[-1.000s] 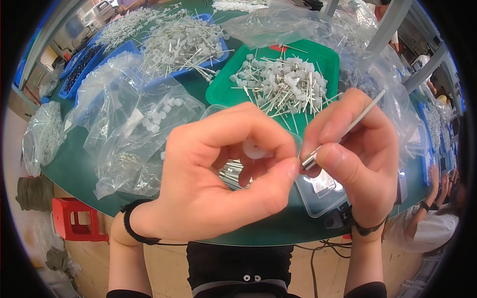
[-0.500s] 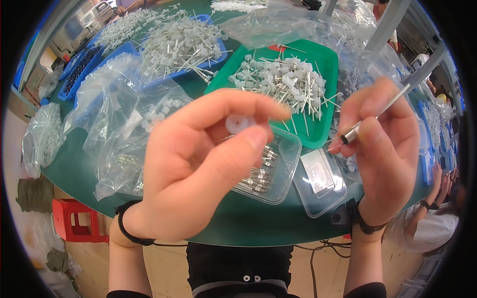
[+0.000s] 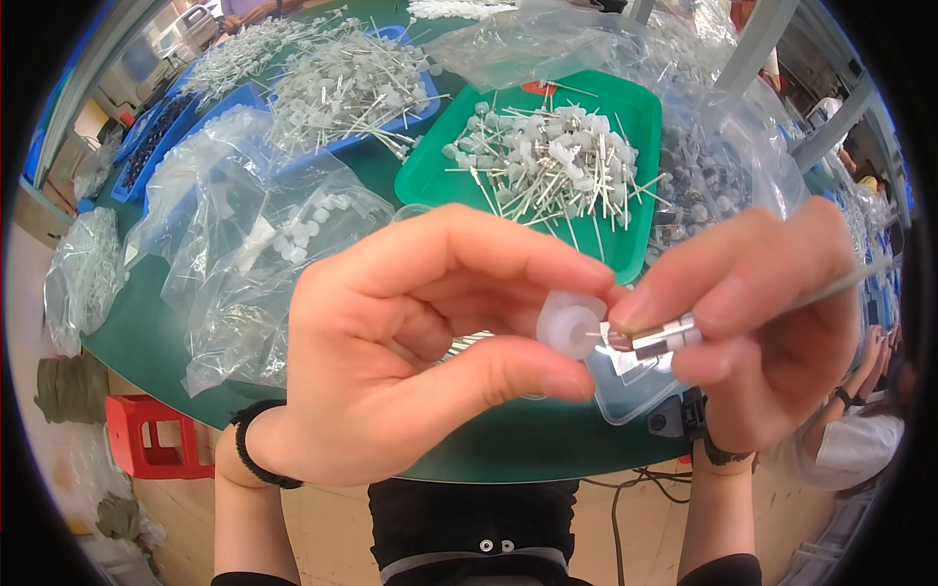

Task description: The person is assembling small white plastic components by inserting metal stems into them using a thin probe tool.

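White cap: a small round plastic piece [image 3: 570,324], translucent white, with a flanged rim and a tiny hole at its centre; held up in front of the chest, above the near edge of the surface [image 3: 489,444].
Left hand: [image 3: 410,352] closed on the white cap, which is pinched between thumb and forefinger; remaining fingers curled behind.
Metal pin: a thin silvery rod [image 3: 743,311] with a thicker ringed metal collar near its tip; the fine tip is seen touching the cap's centre hole.
Right hand: [image 3: 762,322] closed on the metal pin, gripped at the collar between thumb and fingertips.
Axis: the pin's long axis runs nearly level, tip pointing toward the left hand, tail rising slightly past the right hand's outer side. The cap's open face is turned toward the pin.
Beyond the hands: a green tray [image 3: 430,176] heaped with white-headed pins; a blue tray [image 3: 415,103] with more, beyond the left hand.
Beyond the left hand: clear plastic bags [image 3: 244,254] of small parts.
Beneath the right hand: a clear lidded box [image 3: 625,400].
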### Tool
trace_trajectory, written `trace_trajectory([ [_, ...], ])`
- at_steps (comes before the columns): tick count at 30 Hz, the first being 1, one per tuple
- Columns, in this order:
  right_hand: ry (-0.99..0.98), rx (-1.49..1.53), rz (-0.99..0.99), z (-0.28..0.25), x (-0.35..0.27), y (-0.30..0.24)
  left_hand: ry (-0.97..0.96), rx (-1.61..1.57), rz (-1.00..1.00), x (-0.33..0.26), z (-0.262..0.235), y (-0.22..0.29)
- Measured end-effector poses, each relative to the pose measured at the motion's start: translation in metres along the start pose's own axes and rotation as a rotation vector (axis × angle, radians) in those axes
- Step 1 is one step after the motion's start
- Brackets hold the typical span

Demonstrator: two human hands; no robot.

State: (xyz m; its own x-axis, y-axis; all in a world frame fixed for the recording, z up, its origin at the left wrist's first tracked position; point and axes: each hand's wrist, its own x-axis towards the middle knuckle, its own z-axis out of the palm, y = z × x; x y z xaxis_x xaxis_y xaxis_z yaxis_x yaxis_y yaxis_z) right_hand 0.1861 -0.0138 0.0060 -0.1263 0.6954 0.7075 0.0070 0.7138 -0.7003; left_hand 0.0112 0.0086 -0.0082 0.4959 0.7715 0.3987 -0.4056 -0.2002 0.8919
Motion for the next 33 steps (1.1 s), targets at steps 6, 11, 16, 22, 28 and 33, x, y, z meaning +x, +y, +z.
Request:
trace_trajectory([
  [6,0.075,0.069,-0.064,0.009,-0.009,0.008,-0.003,0.121,0.014,0.0,-0.001,0.004],
  [11,-0.183,-0.112,-0.082,-0.011,0.005,-0.005,-0.018,0.141,0.023,0.003,0.001,0.003],
  [16,-0.05,-0.052,-0.078,-0.004,-0.002,0.005,0.029,0.096,-0.023,0.001,0.002,0.004],
  [22,-0.046,-0.087,-0.05,-0.003,-0.002,0.002,0.015,0.141,0.002,0.001,0.002,0.004],
  [28,-0.039,-0.107,-0.035,-0.003,-0.004,0.001,-0.021,0.197,0.029,0.002,0.0,0.003],
  [33,-0.037,-0.121,-0.027,-0.002,-0.004,-0.001,0.002,0.277,0.004,0.001,0.001,0.006],
])
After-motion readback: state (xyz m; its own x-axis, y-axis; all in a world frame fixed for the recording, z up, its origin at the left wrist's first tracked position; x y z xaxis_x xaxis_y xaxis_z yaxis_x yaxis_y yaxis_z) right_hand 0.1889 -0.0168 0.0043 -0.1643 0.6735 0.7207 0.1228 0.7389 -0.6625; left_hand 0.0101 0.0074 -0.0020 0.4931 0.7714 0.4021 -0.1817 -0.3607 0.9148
